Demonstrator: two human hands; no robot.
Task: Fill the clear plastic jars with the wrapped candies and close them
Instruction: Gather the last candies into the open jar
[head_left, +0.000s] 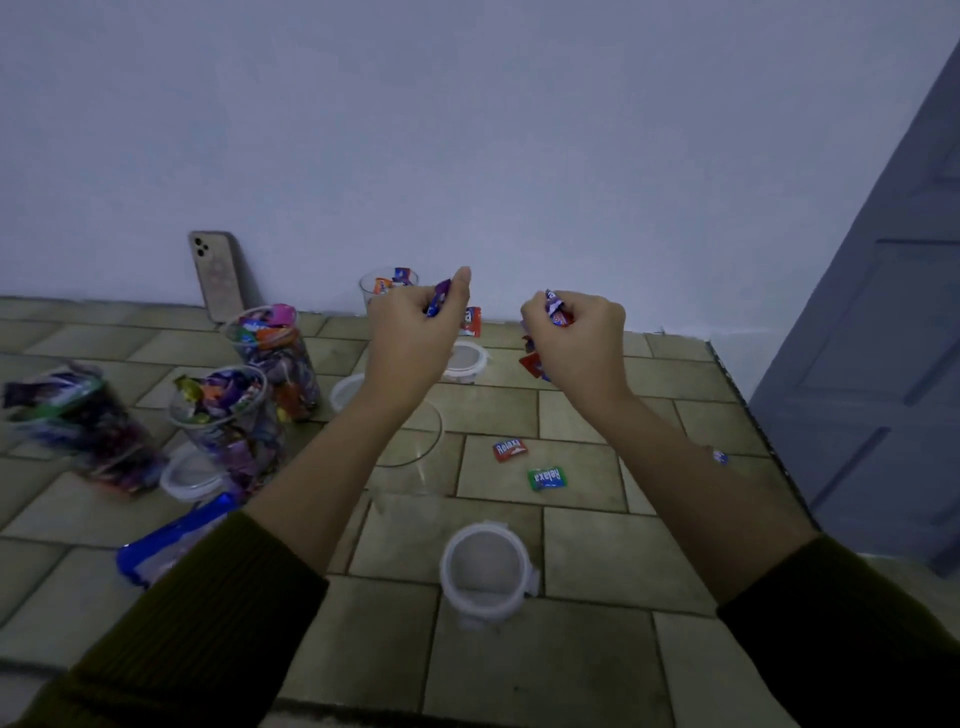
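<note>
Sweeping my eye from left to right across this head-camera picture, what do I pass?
Blurred full jar → propped-up phone → left hand pinching a purple candy → right hand gripping wrapped candies → blue-grey door.

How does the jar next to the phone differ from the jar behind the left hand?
Next to the phone, the packed jar is filled with wrapped candies up to its rim. The back jar shows only a couple, and its visible wall is mostly clear. The packed jar is in full view, while the back jar is partly hidden by the left hand. Both are clear plastic and have no lid on.
</note>
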